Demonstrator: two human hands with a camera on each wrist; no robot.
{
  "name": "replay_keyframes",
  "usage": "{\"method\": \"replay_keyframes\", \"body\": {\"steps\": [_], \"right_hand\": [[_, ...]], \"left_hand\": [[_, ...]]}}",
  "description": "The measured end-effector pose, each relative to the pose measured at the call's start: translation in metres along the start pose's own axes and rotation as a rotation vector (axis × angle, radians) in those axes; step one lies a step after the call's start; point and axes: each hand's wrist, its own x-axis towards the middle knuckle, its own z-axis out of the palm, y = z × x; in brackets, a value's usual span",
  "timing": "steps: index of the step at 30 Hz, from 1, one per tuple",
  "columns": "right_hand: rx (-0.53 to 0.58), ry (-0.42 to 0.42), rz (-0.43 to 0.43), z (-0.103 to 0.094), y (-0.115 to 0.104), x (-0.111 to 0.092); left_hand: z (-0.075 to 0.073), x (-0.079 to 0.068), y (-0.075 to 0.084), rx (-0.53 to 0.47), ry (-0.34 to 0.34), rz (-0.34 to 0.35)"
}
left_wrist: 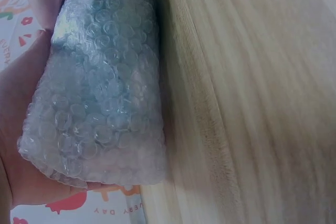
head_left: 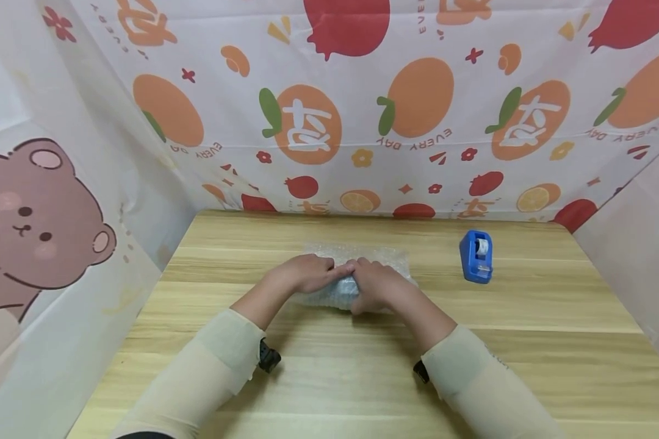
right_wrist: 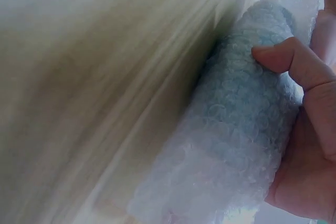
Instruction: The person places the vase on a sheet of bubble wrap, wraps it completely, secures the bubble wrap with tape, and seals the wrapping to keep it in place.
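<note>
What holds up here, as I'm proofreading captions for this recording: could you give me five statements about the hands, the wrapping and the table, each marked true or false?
1. The left hand and the right hand both grip the bubble wrap. True.
2. The tape dispenser stands on the wood-grain tabletop, to the right of the bubble wrap. True.
3. The tape dispenser is red. False: it is blue.
4. The bubble wrap lies flat with nothing inside. False: it is wrapped round something bluish.
5. The right hand touches the tape dispenser. False: the two are apart.
</note>
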Motion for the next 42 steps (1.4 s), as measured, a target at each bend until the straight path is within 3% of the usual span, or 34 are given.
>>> {"method": "replay_keyframes", "body": {"steps": [7,13,27,33,42], "right_hand": [[0.024,-0.032,0.007,-0.003,-0.001,0.002],[0.009,-0.033,0.007,-0.005,-0.003,0.000],[-0.031,-0.075,0.012,-0.004,-0.006,-0.005],[-0.034,-0.089,0.015,-0.005,-0.009,-0.009],[-0.002,-0.098,0.022,-0.004,-0.009,-0.016]], "left_hand": [[-0.002,0.002,-0.006,-0.043,-0.002,0.037],[-0.001,0.004,-0.012,-0.094,0.039,0.094],[0.009,-0.003,-0.022,-0.003,0.279,0.157],[0.011,-0.003,-0.027,0.010,0.331,0.167],[0.010,-0.008,-0.039,0.064,0.454,0.098]]}}
